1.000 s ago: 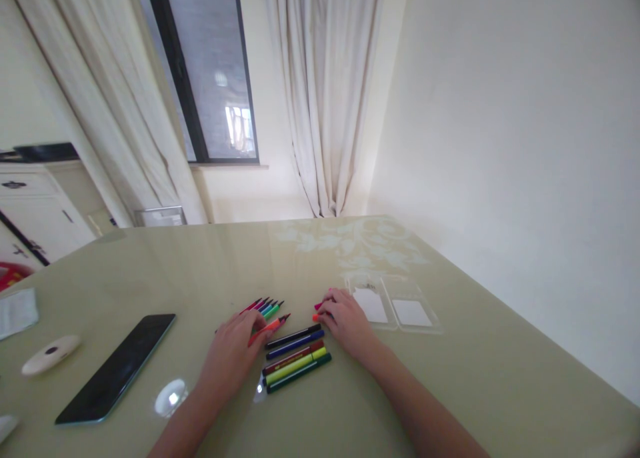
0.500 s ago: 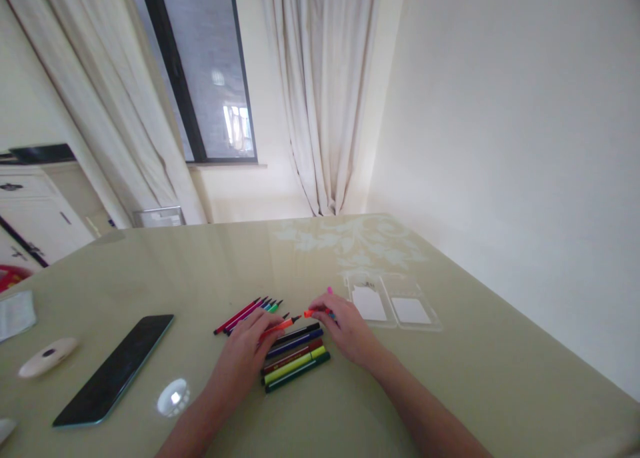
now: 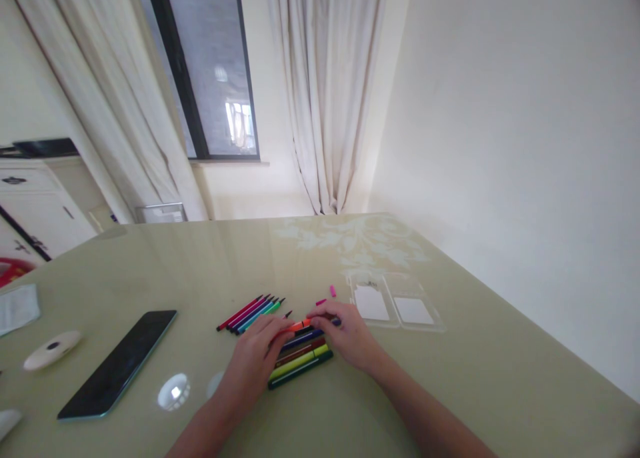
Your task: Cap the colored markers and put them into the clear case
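My left hand [image 3: 256, 347] is closed around the barrel of an orange felt-tip marker [image 3: 299, 327]. My right hand [image 3: 349, 333] pinches the orange cap at the marker's tip end, and cap and marker meet between the hands; how far the cap sits on is hidden by the fingers. Beyond the left hand lies a row of uncapped markers [image 3: 245, 311] in red, purple, blue and green, black tips pointing right. Under and in front of the hands are capped markers, among them a yellow-green one [image 3: 301, 361] and a dark green one [image 3: 300, 371]. Pink caps [image 3: 333, 291] lie past the right hand.
An open clear plastic case [image 3: 391, 301] with white paper inserts lies to the right. On the left are a dark phone [image 3: 119, 365], a white oval object [image 3: 53, 351] and a pale packet [image 3: 19, 309]. The table [image 3: 240, 258] meets a wall at right.
My hands have come together, closing the gap between the orange marker's tip and its cap. More pink caps and uncapped markers now show beyond the hands. The view has shifted slightly.
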Available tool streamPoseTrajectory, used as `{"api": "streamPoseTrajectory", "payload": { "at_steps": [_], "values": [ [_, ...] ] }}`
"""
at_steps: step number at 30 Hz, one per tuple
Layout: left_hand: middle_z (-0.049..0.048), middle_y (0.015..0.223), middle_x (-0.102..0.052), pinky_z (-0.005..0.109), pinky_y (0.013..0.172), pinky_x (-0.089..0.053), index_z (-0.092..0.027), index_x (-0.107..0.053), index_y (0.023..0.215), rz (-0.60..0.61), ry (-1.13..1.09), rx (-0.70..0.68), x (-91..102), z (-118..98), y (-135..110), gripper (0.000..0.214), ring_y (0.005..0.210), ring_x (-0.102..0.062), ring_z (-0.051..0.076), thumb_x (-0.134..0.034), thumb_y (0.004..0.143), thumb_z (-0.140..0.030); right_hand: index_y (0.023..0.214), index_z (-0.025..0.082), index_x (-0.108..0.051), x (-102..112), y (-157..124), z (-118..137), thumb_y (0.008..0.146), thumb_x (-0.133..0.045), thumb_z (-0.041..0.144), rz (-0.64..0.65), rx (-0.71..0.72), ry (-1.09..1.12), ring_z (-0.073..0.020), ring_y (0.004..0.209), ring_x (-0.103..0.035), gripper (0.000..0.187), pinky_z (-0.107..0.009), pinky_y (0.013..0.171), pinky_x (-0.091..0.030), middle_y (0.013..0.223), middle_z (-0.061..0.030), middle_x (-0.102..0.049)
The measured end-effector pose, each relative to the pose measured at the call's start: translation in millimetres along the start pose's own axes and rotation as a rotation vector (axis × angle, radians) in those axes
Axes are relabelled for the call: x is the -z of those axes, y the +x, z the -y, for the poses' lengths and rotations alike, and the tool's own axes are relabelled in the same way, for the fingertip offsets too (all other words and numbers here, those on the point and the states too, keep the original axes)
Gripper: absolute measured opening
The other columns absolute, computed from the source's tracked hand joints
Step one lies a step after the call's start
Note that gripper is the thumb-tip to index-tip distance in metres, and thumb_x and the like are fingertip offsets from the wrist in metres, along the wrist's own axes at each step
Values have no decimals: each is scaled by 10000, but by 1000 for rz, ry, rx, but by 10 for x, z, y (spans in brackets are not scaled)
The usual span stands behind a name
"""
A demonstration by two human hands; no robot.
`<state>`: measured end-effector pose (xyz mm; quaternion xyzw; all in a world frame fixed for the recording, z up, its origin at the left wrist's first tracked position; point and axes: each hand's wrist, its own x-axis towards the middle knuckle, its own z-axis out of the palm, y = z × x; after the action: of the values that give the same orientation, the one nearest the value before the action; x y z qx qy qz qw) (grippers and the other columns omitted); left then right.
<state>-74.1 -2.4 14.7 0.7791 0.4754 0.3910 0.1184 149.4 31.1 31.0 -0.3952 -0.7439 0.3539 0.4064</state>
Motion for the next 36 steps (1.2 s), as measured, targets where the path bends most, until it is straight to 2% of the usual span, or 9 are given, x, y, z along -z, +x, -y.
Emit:
{"api": "streamPoseTrajectory", "payload": {
  "at_steps": [5,9,12,15,18,23,26,29,36],
  "values": [
    [47,977,-748,321,829,-561,-263,-752,1016,-26,38,2,-46,-53,-12,284,921,-694,219,-524,1023,-432,911,230,-802,18,2,22,895,-657,181,12,-4,4,-183,824,-695,153,-284,784,-513,859,-15,-770],
    [50,1030,-745,340,865,-559,-269,-742,1041,16,86,32,-89,-62,-37,253,974,-692,228,-537,1018,-414,942,229,-788,83,47,17,939,-631,230,9,-33,-48,-189,836,-713,157,-281,758,-519,886,-18,-786],
    [56,1088,-742,392,918,-540,-282,-752,1031,77,189,10,-89,-51,-56,210,1033,-674,259,-576,996,-392,1054,222,-755,141,83,-85,1004,-542,238,-100,-3,-195,-202,922,-707,219,-313,846,-518,974,-42,-779],
    [53,1051,-749,403,902,-530,-290,-772,1003,169,259,-12,-60,-53,-46,208,1000,-668,263,-584,988,-378,1075,214,-741,179,103,-227,1002,-533,194,-178,36,-439,-231,1020,-668,222,-354,927,-492,1062,-75,-750],
    [52,1044,-747,392,895,-524,-300,-781,1044,235,229,14,-5,-38,0,235,987,-663,253,-571,991,-391,1076,220,-749,171,113,-312,993,-555,172,-148,39,-616,-241,1048,-640,216,-367,953,-472,1097,-82,-731],
    [77,1049,-730,420,944,-496,-245,-775,1023,144,198,211,153,125,79,318,1015,-651,262,-476,1004,-353,1059,250,-773,87,138,-314,987,-608,203,-87,9,-715,-241,1103,-610,186,-365,974,-447,1176,-67,-708],
    [79,1016,-725,427,943,-480,-239,-775,962,159,249,283,223,218,89,297,1017,-645,276,-498,973,-344,1000,252,-782,53,152,-296,975,-630,191,-46,-13,-724,-236,1117,-603,166,-358,969,-435,1187,-53,-705],
    [76,991,-718,411,926,-479,-241,-782,940,192,250,291,223,237,76,303,989,-648,269,-511,967,-377,968,238,-768,46,154,-281,968,-642,184,-25,-20,-726,-231,1091,-604,137,-351,940,-429,1151,-47,-710],
    [76,983,-725,414,893,-490,-249,-783,949,164,218,241,212,298,58,320,966,-659,274,-498,968,-393,938,223,-713,54,132,-285,957,-664,190,-17,-8,-726,-240,1054,-601,62,-359,891,-412,1095,-49,-702]
  ]
}}
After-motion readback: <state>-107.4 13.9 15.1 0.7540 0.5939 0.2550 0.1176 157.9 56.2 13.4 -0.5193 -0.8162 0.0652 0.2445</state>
